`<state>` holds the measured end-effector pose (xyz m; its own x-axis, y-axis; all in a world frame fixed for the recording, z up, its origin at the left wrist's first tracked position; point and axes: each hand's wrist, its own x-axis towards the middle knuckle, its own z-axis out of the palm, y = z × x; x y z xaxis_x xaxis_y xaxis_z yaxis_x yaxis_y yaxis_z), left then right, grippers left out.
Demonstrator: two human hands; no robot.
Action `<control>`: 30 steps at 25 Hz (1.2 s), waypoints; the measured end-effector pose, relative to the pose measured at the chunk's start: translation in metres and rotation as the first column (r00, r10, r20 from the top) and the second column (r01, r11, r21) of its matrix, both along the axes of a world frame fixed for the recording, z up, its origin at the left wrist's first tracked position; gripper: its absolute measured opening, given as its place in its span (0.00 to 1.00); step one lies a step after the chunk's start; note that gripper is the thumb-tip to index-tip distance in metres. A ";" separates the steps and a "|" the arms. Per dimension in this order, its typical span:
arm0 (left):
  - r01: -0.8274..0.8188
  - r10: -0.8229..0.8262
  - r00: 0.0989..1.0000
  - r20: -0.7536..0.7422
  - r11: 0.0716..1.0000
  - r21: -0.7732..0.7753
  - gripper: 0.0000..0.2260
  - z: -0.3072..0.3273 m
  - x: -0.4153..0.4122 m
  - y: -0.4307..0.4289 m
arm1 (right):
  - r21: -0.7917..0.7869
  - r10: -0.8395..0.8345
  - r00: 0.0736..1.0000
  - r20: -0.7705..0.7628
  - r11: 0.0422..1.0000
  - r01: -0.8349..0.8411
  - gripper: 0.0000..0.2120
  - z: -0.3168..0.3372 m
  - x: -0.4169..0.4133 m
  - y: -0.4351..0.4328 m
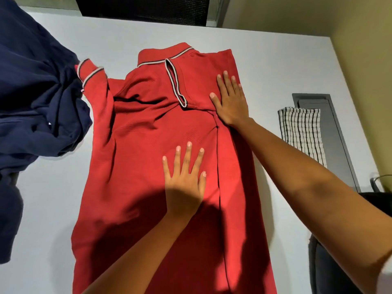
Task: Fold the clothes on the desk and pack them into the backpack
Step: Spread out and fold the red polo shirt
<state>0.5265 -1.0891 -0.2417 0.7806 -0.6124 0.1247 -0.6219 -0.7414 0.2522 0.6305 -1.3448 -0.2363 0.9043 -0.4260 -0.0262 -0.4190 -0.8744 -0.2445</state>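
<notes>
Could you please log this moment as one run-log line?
step: folding red polo shirt | left hand: pressing mid-shirt | right hand: pressing folded-in side | sleeve: unfolded at left | navy clothes: heaped at left

Off to the right there's a grey recessed slot cover [337, 132] with a folded black-and-white checked cloth [301, 132] lying partly over it, a yellowish wall [360, 49] beside that, and a black mesh panel [148, 9] up top.

Red polo shirt [148, 166]: matt knit cloth. Navy garment [36, 85]: soft creased cloth. Desk [275, 66]: smooth matt white.
</notes>
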 end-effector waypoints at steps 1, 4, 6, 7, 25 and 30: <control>0.008 -0.008 1.000 -0.030 1.000 -0.016 0.25 0.003 0.000 0.000 | 0.049 -0.004 1.000 0.006 0.999 0.004 0.31 0.005 -0.010 -0.001; -0.032 -0.013 0.970 -0.243 0.983 -0.180 0.25 0.015 0.006 0.008 | 0.149 -0.016 0.996 0.084 0.989 0.004 0.32 0.014 -0.069 0.020; -0.063 -0.018 0.946 -0.325 0.969 -0.237 0.24 0.021 0.005 0.024 | 0.183 -0.023 0.994 0.102 0.983 0.004 0.31 0.011 -0.128 0.056; -0.038 -0.031 0.951 -0.307 0.975 -0.217 0.24 0.022 0.001 0.036 | 0.203 -0.030 0.995 0.097 0.979 0.010 0.31 0.009 -0.159 0.078; 0.297 -0.279 0.951 -0.130 0.943 0.148 0.29 0.014 -0.120 0.123 | -0.123 -0.011 0.995 -0.097 0.992 -0.001 0.29 0.017 -0.358 0.182; 0.280 -0.261 0.952 -0.161 0.955 0.102 0.26 0.016 -0.136 0.124 | -0.058 -0.044 0.997 -0.065 0.998 0.040 0.30 0.017 -0.365 0.183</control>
<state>0.3900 -0.9647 -0.2261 0.5876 -0.8065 -0.0658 -0.7670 -0.5810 0.2721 0.2652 -1.1613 -0.2189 0.8828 -0.4658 -0.0606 -0.4691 -0.8675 -0.1655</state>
